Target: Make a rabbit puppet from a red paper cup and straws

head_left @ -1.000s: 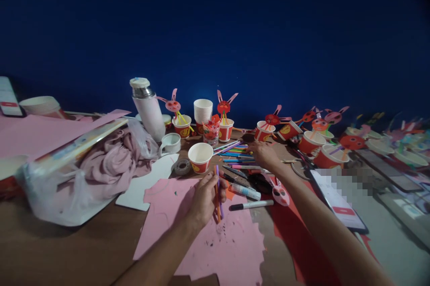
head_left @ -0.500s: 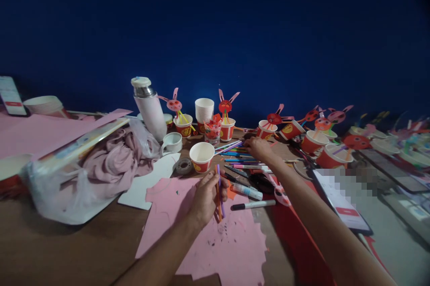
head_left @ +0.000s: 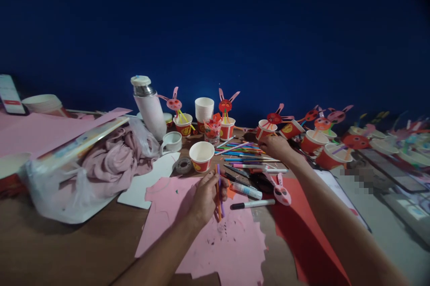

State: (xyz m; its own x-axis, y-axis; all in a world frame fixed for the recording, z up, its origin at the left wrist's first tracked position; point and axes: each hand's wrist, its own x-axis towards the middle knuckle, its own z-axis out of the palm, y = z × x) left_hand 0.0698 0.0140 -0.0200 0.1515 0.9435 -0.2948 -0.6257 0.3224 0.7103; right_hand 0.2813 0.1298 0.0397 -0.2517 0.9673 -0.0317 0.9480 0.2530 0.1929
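Observation:
My left hand [head_left: 205,197] is closed around an orange straw [head_left: 220,211] and a purple straw [head_left: 221,187], held upright above the pink paper [head_left: 204,250]. Out over the right end of a pile of coloured straws [head_left: 240,148], my right hand [head_left: 278,148] has its fingers bent loosely downward; nothing shows in them, though the fingertips are partly hidden. An empty paper cup [head_left: 201,151] stands just beyond my left hand. Close to my right hand is a red paper cup [head_left: 266,131] with a red rabbit face [head_left: 273,118] on straws.
Markers [head_left: 253,204], a glue stick [head_left: 247,190] and a tape roll [head_left: 183,165] lie around the pink paper. Further back stand a flask [head_left: 149,111], a mug [head_left: 172,142] and stacked cups [head_left: 204,109]. A plastic bag [head_left: 60,196] lies left, red paper [head_left: 302,228] right.
My right hand has moved right across the straw pile, uncovering more straws and the pink rabbit face beside the markers. My left hand keeps its hold on the two straws.

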